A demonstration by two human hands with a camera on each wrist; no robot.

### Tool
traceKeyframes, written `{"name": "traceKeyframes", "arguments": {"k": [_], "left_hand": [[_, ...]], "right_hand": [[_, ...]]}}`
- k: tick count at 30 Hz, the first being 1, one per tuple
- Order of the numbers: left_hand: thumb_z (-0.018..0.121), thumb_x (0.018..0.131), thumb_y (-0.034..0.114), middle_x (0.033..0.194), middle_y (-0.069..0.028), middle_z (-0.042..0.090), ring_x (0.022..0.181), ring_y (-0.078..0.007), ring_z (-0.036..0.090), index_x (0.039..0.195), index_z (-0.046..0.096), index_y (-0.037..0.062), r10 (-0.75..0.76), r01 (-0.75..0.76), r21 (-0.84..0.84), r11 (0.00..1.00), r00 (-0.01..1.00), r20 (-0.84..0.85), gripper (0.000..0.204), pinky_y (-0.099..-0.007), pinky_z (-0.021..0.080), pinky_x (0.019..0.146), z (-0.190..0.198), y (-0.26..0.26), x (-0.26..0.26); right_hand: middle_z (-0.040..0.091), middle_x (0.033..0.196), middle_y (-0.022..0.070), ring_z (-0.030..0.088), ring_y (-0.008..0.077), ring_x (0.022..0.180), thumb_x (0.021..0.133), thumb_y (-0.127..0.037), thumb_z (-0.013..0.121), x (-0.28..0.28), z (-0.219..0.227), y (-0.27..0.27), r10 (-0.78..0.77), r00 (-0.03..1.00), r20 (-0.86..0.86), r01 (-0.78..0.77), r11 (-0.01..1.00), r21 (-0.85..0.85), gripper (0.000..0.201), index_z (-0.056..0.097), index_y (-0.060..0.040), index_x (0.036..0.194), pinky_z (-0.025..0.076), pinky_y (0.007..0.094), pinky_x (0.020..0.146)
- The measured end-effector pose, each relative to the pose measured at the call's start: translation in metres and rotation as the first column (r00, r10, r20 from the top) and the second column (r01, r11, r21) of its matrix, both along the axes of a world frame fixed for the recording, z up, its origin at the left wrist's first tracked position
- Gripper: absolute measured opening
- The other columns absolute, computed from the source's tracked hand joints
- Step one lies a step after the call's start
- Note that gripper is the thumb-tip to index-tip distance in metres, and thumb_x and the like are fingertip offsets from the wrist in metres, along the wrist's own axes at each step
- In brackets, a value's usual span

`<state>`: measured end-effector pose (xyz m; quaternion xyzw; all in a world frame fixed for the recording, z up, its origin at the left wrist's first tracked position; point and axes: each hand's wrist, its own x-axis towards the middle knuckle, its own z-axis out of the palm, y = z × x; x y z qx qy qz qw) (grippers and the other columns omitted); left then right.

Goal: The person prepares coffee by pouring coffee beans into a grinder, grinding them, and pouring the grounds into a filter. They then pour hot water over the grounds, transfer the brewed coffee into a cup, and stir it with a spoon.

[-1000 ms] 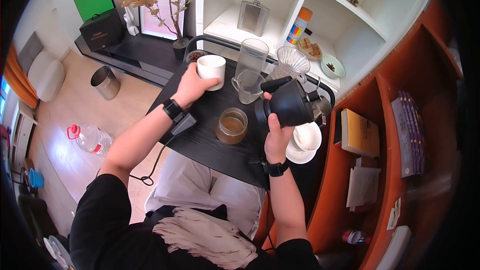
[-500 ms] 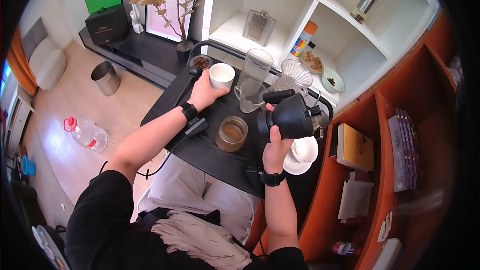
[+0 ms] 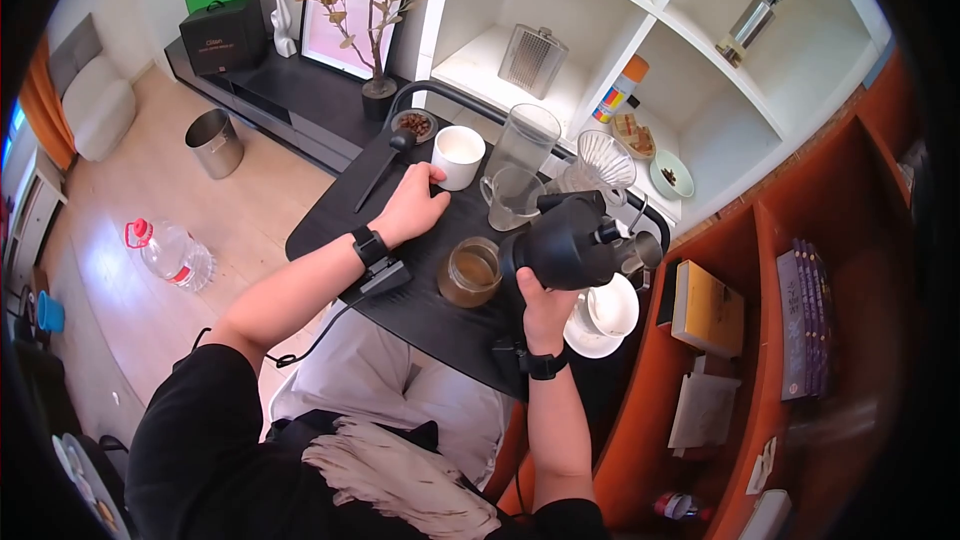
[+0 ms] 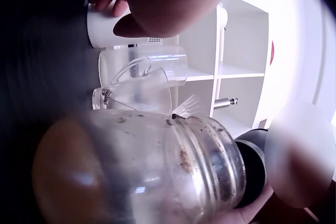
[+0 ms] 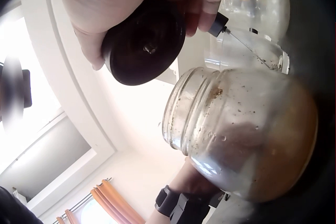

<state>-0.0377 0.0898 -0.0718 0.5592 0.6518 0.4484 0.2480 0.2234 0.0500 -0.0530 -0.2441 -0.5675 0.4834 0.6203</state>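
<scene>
On the black tray table (image 3: 340, 210), a white cup (image 3: 459, 155) stands toward the back. My left hand (image 3: 408, 210) is at its near side, fingertips right by the wall and thumb spread away from it. My right hand (image 3: 548, 308) grips a black coffee grinder top (image 3: 570, 248), tilted above the table's right side. Its round dark underside (image 5: 144, 48) shows in the right wrist view. Between the hands sits a glass jar (image 3: 470, 275) with brownish contents; specks cling inside its threaded neck (image 4: 210, 155).
Behind the jar stand a glass mug (image 3: 512, 202), a tall clear glass (image 3: 530, 138) and a ribbed glass dripper (image 3: 603, 162). A black spoon (image 3: 383, 168) and a bowl of beans (image 3: 414, 124) lie back left. At right are a white cup and saucer (image 3: 590, 342), beside an orange shelf (image 3: 640, 410).
My left hand has loosened from the white cup and drawn back toward me, leaving the cup standing. My right hand still holds the grinder top, now turned slightly and closer to the jar.
</scene>
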Motion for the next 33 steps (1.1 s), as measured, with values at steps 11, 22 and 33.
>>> {"name": "traceKeyframes", "arguments": {"k": [11, 22, 33], "left_hand": [[0.066, 0.106, 0.022, 0.140, -0.0140, 0.061, 0.135, -0.0217, 0.058, 0.145, 0.052, 0.0015, -0.303, 0.303, 0.069, 0.950, 0.852, 0.428, 0.046, -0.0348, 0.044, 0.114, 0.023, -0.088, 0.009], [0.095, 0.075, 0.030, 0.138, -0.0186, 0.058, 0.135, -0.0367, 0.054, 0.147, 0.047, 0.0016, -0.373, 0.378, 0.176, 0.909, 0.926, -0.064, 0.091, -0.0505, 0.032, 0.126, 0.018, -0.103, 0.038], [0.093, 0.073, 0.034, 0.135, -0.0154, 0.062, 0.133, -0.0344, 0.058, 0.143, 0.052, 0.0056, -0.262, 0.279, 0.285, 0.917, 0.960, -0.096, 0.086, -0.0602, 0.022, 0.129, 0.002, -0.104, 0.044]], "right_hand": [[0.065, 0.139, 0.0142, 0.063, 0.0251, 0.128, 0.082, -0.024, 0.095, -0.003, -0.002, -0.002, 0.140, 0.965, 0.221, -0.129, 0.990, -0.063, 0.080, 0.054, 0.0025, 0.145, 0.047, 0.0407, 0.114], [0.073, 0.124, 0.0101, 0.070, 0.0223, 0.114, 0.070, -0.009, 0.099, -0.019, 0.009, 0.003, 0.076, 0.923, 0.377, -0.072, 0.997, -0.025, 0.068, 0.067, 0.0017, 0.129, 0.055, 0.0389, 0.103], [0.077, 0.116, 0.0083, 0.073, 0.0183, 0.105, 0.072, -0.011, 0.098, -0.042, 0.027, -0.020, -0.139, 0.803, 0.580, 0.105, 0.990, 0.092, 0.058, 0.072, 0.0028, 0.122, 0.056, 0.0367, 0.097]]}}
